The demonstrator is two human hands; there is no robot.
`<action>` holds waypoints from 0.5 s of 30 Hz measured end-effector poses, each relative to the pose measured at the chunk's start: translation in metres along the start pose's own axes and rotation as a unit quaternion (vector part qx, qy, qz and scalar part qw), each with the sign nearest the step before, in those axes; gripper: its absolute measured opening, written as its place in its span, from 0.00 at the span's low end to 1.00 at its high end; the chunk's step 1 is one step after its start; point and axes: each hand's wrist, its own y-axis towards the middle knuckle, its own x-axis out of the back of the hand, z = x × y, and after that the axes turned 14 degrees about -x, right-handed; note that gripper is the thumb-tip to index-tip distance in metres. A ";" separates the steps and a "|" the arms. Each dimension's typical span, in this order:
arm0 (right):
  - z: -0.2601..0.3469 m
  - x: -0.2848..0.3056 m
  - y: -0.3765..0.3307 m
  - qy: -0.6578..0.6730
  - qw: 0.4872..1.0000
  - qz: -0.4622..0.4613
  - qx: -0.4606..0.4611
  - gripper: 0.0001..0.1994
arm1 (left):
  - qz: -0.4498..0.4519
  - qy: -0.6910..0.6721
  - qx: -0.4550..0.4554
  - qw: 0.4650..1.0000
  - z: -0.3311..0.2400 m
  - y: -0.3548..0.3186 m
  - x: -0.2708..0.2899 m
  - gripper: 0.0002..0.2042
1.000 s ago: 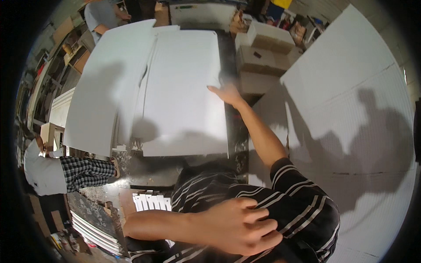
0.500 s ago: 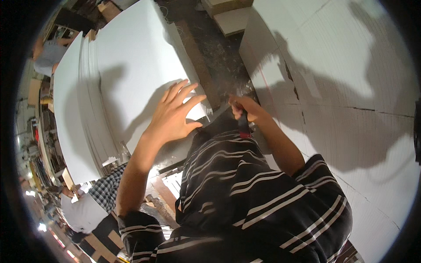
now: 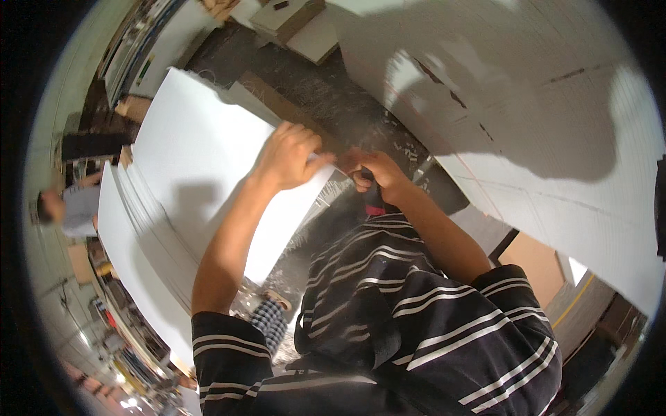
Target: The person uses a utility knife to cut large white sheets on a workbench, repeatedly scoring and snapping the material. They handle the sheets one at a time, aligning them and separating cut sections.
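Observation:
A stack of large white sheets (image 3: 201, 132) lies on my left, one corner reaching toward the middle. My left hand (image 3: 288, 158) is closed over the edge of the top sheet near that corner, fingers curled and thumb bent in. Just right of the corner, my right hand (image 3: 374, 175) is closed around a tool with a dark handle and a red end (image 3: 374, 208). The tool's working end is hidden by my fingers, close to the sheet's edge. The two hands are near each other but apart.
On the right stands a tall stack of white boards (image 3: 555, 125), marked by dark gaps. White scraps lie on the dark floor (image 3: 312, 97) between the stacks. Pale boards (image 3: 288, 21) are piled beyond. One person (image 3: 76, 208) is at far left; checked clothing (image 3: 269, 322) shows beside my left arm.
My left hand has gone from spread fingers to curled over the sheet's edge, moving closer to my right hand. The whole view has turned, and my right hand still holds the tool.

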 end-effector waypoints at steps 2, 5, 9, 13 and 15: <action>-0.008 -0.013 0.008 0.008 1.000 0.012 0.011 0.19 | 0.025 -0.010 0.038 0.999 0.014 0.007 0.003 0.20; -0.026 -0.033 0.008 0.044 0.998 -0.036 0.025 0.16 | 0.085 -0.030 0.129 0.988 0.025 0.018 0.004 0.22; -0.035 -0.050 0.003 0.212 0.971 -0.063 0.097 0.08 | 0.106 -0.014 0.156 0.982 0.029 0.037 0.003 0.23; -0.023 -0.055 0.008 0.216 0.965 -0.054 0.138 0.10 | 0.089 -0.022 0.138 0.986 0.035 0.047 0.003 0.22; -0.021 -0.055 0.013 0.233 0.966 -0.033 0.111 0.11 | 0.090 -0.025 0.146 0.985 0.038 0.045 0.001 0.21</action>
